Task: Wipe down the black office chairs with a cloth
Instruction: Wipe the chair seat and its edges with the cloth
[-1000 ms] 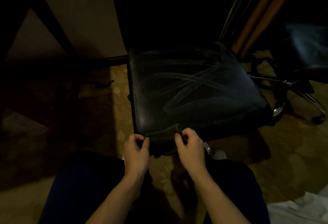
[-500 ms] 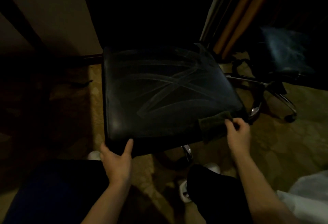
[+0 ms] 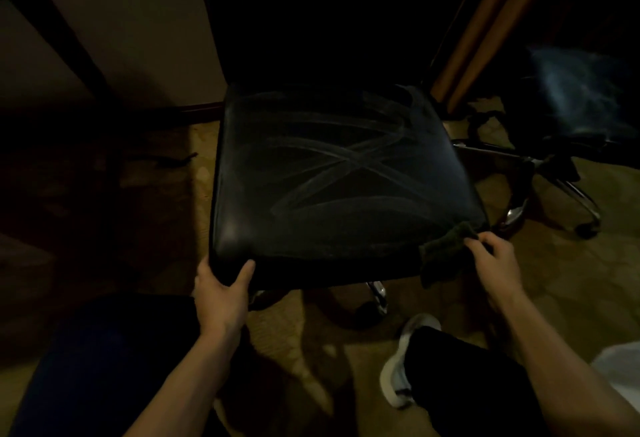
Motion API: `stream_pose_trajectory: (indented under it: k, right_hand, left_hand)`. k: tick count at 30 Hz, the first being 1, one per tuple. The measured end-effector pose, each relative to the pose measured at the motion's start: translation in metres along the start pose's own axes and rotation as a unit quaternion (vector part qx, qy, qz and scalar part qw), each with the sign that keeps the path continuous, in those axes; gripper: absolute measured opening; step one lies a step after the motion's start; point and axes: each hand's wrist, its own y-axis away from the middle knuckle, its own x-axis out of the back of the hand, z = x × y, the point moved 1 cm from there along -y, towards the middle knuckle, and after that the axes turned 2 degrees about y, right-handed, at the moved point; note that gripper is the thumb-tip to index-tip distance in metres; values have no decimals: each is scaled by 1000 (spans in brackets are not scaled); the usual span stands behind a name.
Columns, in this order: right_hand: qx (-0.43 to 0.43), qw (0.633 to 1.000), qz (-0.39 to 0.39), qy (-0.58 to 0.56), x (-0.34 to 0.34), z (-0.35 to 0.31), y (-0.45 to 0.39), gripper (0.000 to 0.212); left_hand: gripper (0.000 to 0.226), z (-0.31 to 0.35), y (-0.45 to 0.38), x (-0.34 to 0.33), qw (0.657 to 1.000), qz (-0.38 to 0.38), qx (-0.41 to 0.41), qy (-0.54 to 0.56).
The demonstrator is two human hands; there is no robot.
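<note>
Chair seat [image 3: 343,173] black, glossy, streaked with wipe marks.

Dim room, black office chair seat [image 3: 339,173] streaked with pale wipe marks, left hand [image 3: 221,289] gripping its front left corner, right hand [image 3: 493,260] holding a dark cloth [image 3: 443,253] against the front right corner, second chair [image 3: 575,97] beyond, white shoe [image 3: 398,374] on patterned carpet [image 3: 571,281]

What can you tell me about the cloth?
The cloth is small, dark and fuzzy-looking, like a rag. It is crumpled and draped over the front right corner of the black chair seat, with part hanging down below the edge. The right hand grips it with curled fingers. The dim light hides its true colour.
</note>
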Motion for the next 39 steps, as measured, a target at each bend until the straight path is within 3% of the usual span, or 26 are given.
stream_pose_trajectory:
  k: [8, 16, 23, 29, 31, 33, 34, 36, 39]
  right_hand:
    - [-22, 999, 36, 17, -3, 19, 29, 21]
    - [-25, 999, 10, 25, 19, 47, 116, 21]
    - [-49, 997, 49, 44, 17, 72, 168, 18]
    - [-72, 995, 46, 46, 24, 61, 184, 30]
    - [-39, 994, 77, 71, 26, 41, 200, 20]
    - [20, 986, 144, 78, 20, 12, 220, 9]
    - [48, 986, 151, 59, 12, -3, 230, 7]
    - [93, 988, 120, 35, -7, -34, 250, 8]
    - [112, 992, 58, -6, -32, -70, 277, 11]
  left_hand:
    - [75, -8, -3, 15, 998, -10, -14, -63]
    - [72, -33, 26, 50, 995, -25, 15, -98]
    - [74, -43, 52, 68, 988, -29, -7, -150]
    - [74, -38, 54, 78, 982, -44, -4, -184]
    - [75, -28, 63, 78, 974, -13, -52, -222]
    - [71, -14, 84, 73, 961, 9, -177, -213]
    - [68, -9, 95, 69, 952, -19, -237, -195]
    - [67, -10, 114, 57, 936, -158, -280, -146]
    - [78, -16, 123, 45, 905, -349, -212, -116]
